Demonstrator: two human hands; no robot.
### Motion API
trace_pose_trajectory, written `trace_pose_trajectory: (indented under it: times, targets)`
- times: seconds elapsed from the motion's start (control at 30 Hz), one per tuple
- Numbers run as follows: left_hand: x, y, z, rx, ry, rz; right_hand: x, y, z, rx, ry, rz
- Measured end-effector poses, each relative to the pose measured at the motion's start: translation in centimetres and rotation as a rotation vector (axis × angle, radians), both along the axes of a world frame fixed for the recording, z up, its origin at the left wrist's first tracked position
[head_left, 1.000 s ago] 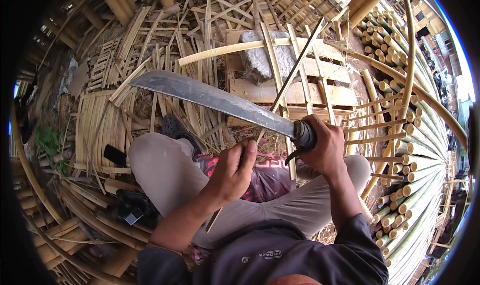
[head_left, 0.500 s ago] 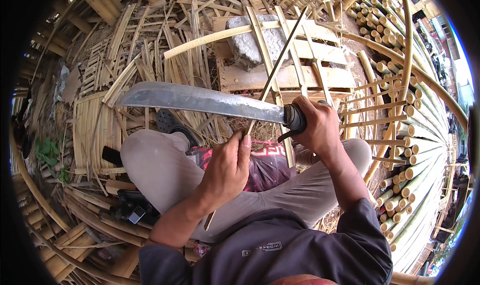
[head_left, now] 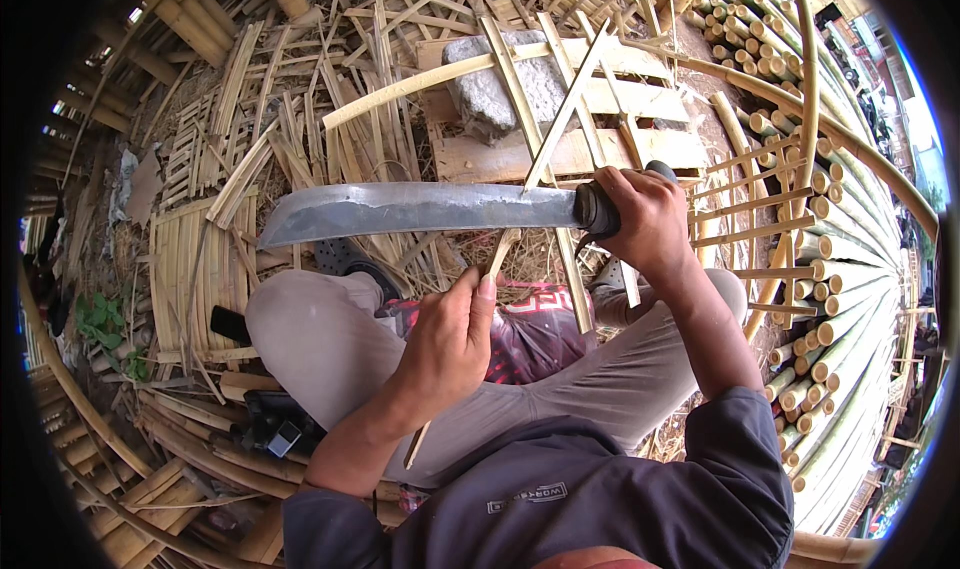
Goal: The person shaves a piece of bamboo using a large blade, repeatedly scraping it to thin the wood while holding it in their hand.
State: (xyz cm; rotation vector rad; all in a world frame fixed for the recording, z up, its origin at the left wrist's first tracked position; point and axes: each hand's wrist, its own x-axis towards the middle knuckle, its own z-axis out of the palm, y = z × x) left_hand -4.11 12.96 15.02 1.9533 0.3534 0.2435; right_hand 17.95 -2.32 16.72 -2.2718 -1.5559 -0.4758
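Note:
My right hand (head_left: 648, 219) is closed round the dark handle of a machete (head_left: 430, 209), whose broad grey blade points left. Gripped in my left hand (head_left: 448, 337) is a thin bamboo strip (head_left: 556, 129); it slants from below my wrist up past the blade to the upper right. The blade lies across the strip, a little above my left fingers. Other long bamboo strips (head_left: 512, 81) lean between my legs and a grey stone block (head_left: 510, 87). A red patterned cloth (head_left: 530, 344) covers my lap between the grey trousers.
A wooden pallet (head_left: 570, 157) lies under the stone. Cut bamboo poles (head_left: 840, 299) are stacked at the right, beside a slatted bamboo rack (head_left: 750, 204). Split bamboo pieces (head_left: 200, 269) cover the ground at the left. A black bag (head_left: 275, 419) and a dark phone-like object (head_left: 230, 324) lie by my left knee.
The machete and my right hand have moved slightly right, and the blade now lies nearly level. The strip's upper part shows a paler face. My left hand has barely shifted.

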Motion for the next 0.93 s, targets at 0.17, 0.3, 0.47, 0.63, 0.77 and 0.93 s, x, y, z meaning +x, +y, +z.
trace_pose_trajectory:
  times: [0.17, 0.3, 0.47, 0.63, 0.77, 0.93]
  targets:
    - [0.0, 0.0, 0.5, -0.018, -0.002, 0.002, 0.6, -0.2, 0.9, 0.019, 0.028, -0.080]
    - [0.1, 0.2, 0.9, 0.007, -0.042, 0.002, 1.5, -0.4, 1.1, 0.008, -0.020, -0.097]
    - [-0.2, 0.4, 1.1, 0.055, -0.053, 0.017, 2.1, -0.2, 2.0, 0.034, -0.054, -0.120]
    - [-0.7, 0.5, 0.8, 0.047, -0.071, 0.007, 4.4, -0.4, 2.1, 0.059, -0.087, -0.211]
    - [-2.0, 0.1, 0.8, -0.038, -0.012, -0.106, 10.7, -3.3, 4.1, -0.079, -0.097, -0.701]
    - [-2.6, 0.6, 1.8, -0.170, 0.069, -0.068, 11.0, -7.3, 4.0, -0.062, -0.074, -0.717]
